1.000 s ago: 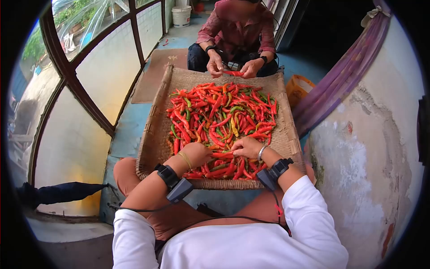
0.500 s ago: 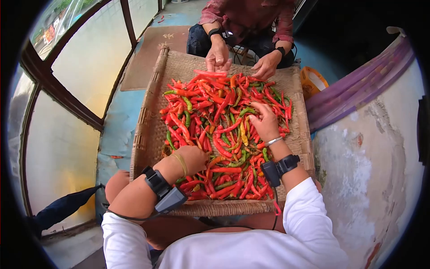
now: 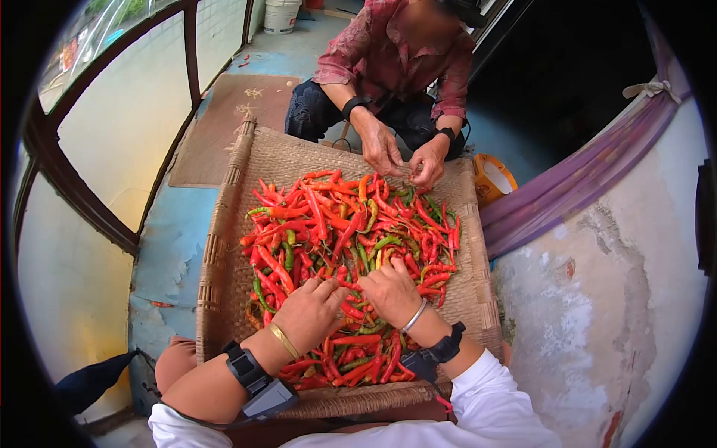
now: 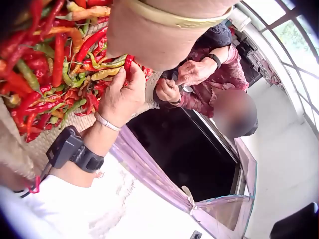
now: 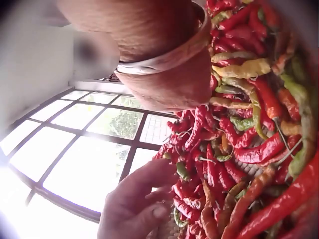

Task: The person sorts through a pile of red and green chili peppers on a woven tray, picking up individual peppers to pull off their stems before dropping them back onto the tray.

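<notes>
Across the way, a person in a patterned red shirt (image 3: 399, 71), reaching over the far edge of a broad woven tray (image 3: 276, 153)! Spread on that weave, a great heap of chili peppers (image 3: 321, 224), mostly red, shot through with green and yellow. Over its near half, side by side, the hands: the left hand (image 3: 308, 310), fingers loosely bent, thumb standing apart; the right hand (image 3: 392, 295), silver bangle (image 3: 414, 316) at the wrist, pinching between thumb and finger a single red chili pepper (image 4: 128, 63) over the heap!
</notes>
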`<move>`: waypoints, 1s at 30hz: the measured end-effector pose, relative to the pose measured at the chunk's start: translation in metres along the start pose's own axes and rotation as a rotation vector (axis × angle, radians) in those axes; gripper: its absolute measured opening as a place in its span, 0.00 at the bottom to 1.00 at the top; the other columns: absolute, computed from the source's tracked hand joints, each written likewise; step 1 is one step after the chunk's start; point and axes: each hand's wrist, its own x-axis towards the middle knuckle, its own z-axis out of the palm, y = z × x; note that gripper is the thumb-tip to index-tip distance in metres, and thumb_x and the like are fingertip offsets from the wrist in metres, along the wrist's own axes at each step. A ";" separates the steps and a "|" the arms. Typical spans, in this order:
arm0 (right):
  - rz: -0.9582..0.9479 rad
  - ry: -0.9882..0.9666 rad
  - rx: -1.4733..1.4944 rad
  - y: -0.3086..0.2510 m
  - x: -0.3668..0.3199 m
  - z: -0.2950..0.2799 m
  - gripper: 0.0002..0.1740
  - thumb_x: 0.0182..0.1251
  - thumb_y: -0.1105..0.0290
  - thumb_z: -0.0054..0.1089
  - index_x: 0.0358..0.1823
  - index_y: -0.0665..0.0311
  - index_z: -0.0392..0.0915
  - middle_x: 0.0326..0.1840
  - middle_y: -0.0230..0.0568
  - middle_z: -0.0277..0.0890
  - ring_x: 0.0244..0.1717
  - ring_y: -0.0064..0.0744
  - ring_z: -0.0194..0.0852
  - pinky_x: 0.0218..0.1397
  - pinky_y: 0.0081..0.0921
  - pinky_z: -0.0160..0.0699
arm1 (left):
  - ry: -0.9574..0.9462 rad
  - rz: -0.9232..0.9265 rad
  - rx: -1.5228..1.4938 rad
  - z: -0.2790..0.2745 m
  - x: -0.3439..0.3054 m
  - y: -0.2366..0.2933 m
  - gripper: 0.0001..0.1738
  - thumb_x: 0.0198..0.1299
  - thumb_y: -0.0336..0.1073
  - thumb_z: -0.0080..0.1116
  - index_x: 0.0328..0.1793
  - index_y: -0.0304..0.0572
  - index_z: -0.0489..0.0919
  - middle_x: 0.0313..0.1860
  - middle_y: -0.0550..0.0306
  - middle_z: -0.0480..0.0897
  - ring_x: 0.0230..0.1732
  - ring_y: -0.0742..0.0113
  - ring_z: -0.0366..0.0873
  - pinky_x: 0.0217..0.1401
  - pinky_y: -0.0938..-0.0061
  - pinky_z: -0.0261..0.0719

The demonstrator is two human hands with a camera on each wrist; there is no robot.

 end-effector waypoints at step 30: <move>0.408 0.006 0.592 0.031 0.033 0.000 0.18 0.51 0.69 0.55 0.45 0.64 0.69 0.38 0.44 0.71 0.42 0.40 0.70 0.44 0.29 0.68 | -0.643 -0.131 0.182 0.012 -0.011 -0.012 0.14 0.49 0.44 0.52 0.37 0.43 0.77 0.30 0.54 0.79 0.35 0.58 0.78 0.34 0.67 0.75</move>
